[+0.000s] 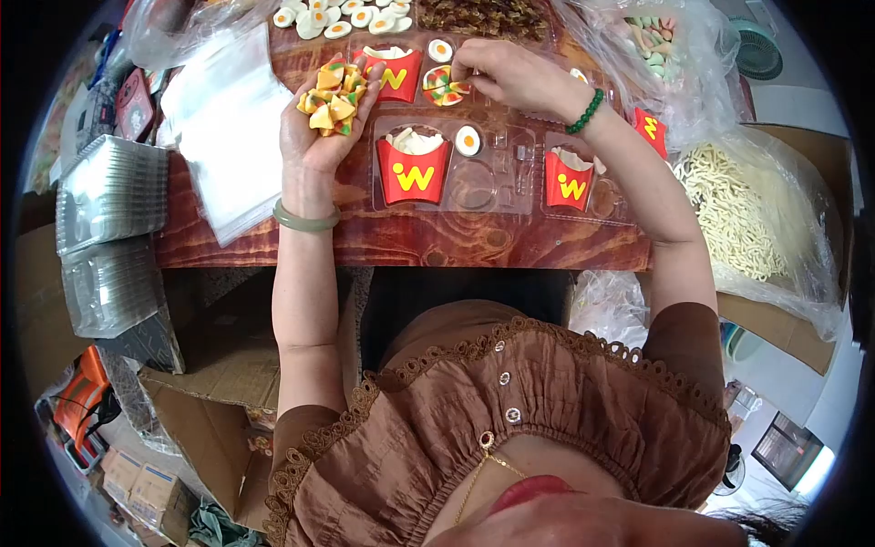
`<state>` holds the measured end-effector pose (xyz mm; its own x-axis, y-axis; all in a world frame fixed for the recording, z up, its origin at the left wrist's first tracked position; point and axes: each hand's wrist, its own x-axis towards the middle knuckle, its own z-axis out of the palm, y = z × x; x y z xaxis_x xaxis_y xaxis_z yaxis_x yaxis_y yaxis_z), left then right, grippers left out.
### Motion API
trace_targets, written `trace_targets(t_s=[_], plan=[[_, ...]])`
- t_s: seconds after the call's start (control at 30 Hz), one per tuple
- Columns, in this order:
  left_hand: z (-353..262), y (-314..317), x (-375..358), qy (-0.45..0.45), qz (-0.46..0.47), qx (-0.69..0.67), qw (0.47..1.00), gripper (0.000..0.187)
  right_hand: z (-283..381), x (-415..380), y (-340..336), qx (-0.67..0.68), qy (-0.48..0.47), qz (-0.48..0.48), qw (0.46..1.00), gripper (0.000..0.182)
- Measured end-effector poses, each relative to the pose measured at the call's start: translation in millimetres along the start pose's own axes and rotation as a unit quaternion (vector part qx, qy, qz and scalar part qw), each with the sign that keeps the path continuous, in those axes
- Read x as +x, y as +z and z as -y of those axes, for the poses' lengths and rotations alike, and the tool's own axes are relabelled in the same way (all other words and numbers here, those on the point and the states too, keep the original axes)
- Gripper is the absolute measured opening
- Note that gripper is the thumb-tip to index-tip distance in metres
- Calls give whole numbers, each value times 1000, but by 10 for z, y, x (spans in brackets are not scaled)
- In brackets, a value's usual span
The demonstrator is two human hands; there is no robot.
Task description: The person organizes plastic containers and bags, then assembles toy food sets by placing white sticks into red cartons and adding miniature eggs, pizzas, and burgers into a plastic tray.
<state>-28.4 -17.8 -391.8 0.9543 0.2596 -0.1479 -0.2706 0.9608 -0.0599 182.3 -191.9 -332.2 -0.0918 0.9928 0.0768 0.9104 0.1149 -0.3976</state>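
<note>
My left hand (314,137) is palm up with its fingers curled round a heap of pizza-slice candies (333,102), yellow with red and green patches. My right hand (510,77) pinches at the right side of a round of pizza-slice candies (442,88) in a clear tray. Its fingertips partly hide the candy there. Beside that round sit a fried-egg candy (439,50) and a red fries box (397,77). Nearer me, another clear tray (492,205) holds a red fries box (413,173) and a fried-egg candy (468,140), with its round compartment bare.
Further right is a tray with a red fries box (570,182). Egg candies (337,16) and brown candies (483,16) lie at the back. Clear bags (228,137) and stacked plastic trays (111,191) are at left; a bag of pale strips (734,214) is at right.
</note>
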Motion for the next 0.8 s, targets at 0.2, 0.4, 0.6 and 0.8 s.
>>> trace_targets(t_s=[0.2, 0.4, 0.6, 0.8], plan=[[16, 10, -10, 11, -14, 4, 1000, 45, 7, 171, -132, -116, -139, 48, 982, 22], [10, -21, -9, 8, 6, 8, 1000, 45, -9, 144, -84, -35, -83, 56, 994, 19], [-2, -36, -8, 4, -5, 11, 1000, 45, -37, -75, 106, -9, 46, -39, 998, 16], [-20, -39, -15, 5, 2, 13, 1000, 44, -2, -10, 173, -9, 46, -60, 997, 18]])
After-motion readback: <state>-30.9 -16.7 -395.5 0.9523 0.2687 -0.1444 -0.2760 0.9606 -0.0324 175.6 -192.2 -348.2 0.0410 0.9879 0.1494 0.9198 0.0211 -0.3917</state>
